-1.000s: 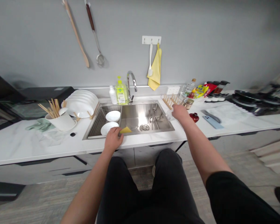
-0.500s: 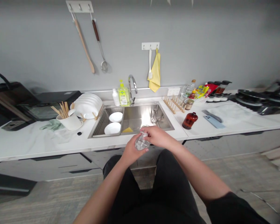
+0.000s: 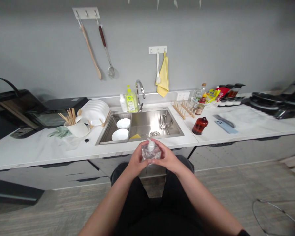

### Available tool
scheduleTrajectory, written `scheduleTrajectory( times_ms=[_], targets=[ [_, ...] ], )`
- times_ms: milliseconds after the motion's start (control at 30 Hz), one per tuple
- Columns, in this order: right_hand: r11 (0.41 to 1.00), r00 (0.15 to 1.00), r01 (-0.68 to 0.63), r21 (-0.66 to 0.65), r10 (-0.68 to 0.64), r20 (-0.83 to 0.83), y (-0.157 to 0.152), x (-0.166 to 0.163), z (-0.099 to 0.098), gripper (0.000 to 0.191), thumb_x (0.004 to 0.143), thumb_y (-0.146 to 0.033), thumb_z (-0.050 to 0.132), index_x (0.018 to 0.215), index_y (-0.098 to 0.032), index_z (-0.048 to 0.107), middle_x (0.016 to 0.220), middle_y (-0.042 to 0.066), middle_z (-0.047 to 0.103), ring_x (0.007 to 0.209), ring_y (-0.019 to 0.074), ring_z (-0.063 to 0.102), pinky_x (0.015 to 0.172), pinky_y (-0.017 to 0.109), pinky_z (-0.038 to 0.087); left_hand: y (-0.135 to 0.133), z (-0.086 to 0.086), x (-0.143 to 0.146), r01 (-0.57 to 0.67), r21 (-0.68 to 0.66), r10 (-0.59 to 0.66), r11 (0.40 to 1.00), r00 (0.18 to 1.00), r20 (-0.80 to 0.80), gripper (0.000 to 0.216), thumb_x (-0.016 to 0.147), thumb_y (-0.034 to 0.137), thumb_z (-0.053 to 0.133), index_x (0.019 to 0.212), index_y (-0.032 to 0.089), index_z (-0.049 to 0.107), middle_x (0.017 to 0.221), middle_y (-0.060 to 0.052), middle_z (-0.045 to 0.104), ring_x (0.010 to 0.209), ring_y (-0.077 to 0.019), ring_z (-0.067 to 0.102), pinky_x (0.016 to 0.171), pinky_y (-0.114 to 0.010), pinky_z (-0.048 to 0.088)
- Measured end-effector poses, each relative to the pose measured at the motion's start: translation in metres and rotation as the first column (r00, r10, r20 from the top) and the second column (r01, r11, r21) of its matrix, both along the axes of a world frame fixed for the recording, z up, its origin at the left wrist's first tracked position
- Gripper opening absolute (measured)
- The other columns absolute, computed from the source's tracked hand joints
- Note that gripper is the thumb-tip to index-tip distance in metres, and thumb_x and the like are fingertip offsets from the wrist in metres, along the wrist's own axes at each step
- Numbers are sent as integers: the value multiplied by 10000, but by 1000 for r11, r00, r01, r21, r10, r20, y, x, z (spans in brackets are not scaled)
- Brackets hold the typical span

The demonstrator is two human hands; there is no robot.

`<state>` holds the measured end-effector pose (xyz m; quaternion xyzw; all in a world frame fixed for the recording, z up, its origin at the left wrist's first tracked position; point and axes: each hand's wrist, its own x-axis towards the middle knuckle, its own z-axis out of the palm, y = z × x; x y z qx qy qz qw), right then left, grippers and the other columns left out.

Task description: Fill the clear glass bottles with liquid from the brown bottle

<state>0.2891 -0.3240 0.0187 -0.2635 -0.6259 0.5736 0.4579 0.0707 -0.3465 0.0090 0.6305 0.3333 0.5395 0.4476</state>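
Observation:
Both my hands hold a clear plastic bag [image 3: 156,154] with a white pump head [image 3: 151,146] at its top; the bag's crinkles hide the rest of its contents. My left hand [image 3: 137,159] grips its left side and my right hand [image 3: 167,159] its right side, thumbs close together at the lower front. The bag is in front of the counter edge, just short of the sink [image 3: 147,123]. On the counter to the right stands an amber bottle [image 3: 200,126] with no pump on top.
Two white bowls [image 3: 120,135] sit in the sink's left basket. Behind the sink stand a green soap bottle [image 3: 131,101] and a tap [image 3: 140,95]. To the left are a chopstick holder [image 3: 77,128] and racked plates [image 3: 94,113]; to the right, a phone [image 3: 226,127].
My right hand has moved from over the top of the bag to its right side. The white pump head now shows upright between both hands.

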Motion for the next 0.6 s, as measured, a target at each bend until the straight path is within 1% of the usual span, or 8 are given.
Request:
scheduleTrajectory(
  times_ms=[67,133,233,300,400,467,533,600],
  targets=[
    [1000,999,28,-5,-27,26,-2,1,-4,1074,721,-492,1119,1663,-342,627,1701,133,662,1473,382,725,1239,542,616,-1,3,-1,-18,59,22,998,997,-78,814,874,634,945,1571,316,670,1607,-154,643,1538,-439,616,1347,-620,471],
    [997,996,81,-10,-81,26,-3,4,-7,1056,685,-477,1132,1619,-336,659,1613,128,719,1420,380,750,1176,525,657,-4,8,-4,-14,86,25,996,991,-130,833,904,588,936,1637,333,632,1628,-153,630,1565,-433,590,1362,-617,444],
    [991,990,137,-6,-136,31,-5,7,-10,1011,658,-449,1142,1558,-338,696,1507,112,771,1341,365,783,1095,495,695,-8,18,-7,-7,60,14,998,994,-111,849,994,518,880,1744,343,523,1636,-152,678,1565,-397,618,1359,-598,441],
    [992,990,126,10,-127,62,-8,8,-9,985,658,-424,1144,1538,-334,711,1521,112,771,1311,361,799,1081,498,701,-10,26,-7,-14,26,16,1000,995,-97,776,1042,486,839,1740,349,528,1601,-139,736,1545,-370,657,1374,-589,431],
    [994,990,102,30,-105,98,-12,8,-6,991,648,-412,1150,1539,-330,726,1574,118,757,1373,392,781,1108,538,693,-12,38,-6,11,-33,-15,999,991,-135,698,1073,489,804,1719,351,578,1494,-117,821,1493,-352,719,1387,-591,435],
    [994,990,104,23,-106,97,-13,7,-7,1022,637,-424,1154,1559,-329,722,1603,123,746,1426,415,755,1120,556,689,-11,42,-6,15,-46,-22,999,986,-163,667,1058,503,817,1676,321,644,1398,-115,865,1457,-361,748,1391,-606,434],
    [994,990,106,1,-106,95,-14,5,-9,1063,619,-435,1160,1578,-318,716,1623,133,732,1417,424,761,1108,558,696,-9,42,-7,-9,-47,1,999,985,-171,620,1013,497,864,1581,285,733,1303,-115,892,1393,-371,782,1372,-608,458],
    [993,987,118,-11,-116,110,-16,3,-11,1091,606,-440,1163,1589,-303,712,1609,143,738,1381,423,779,1107,562,697,-5,38,-7,-72,-64,60,995,984,-168,568,920,471,950,1429,256,818,1193,-113,905,1263,-372,829,1304,-591,530]
  ],
)
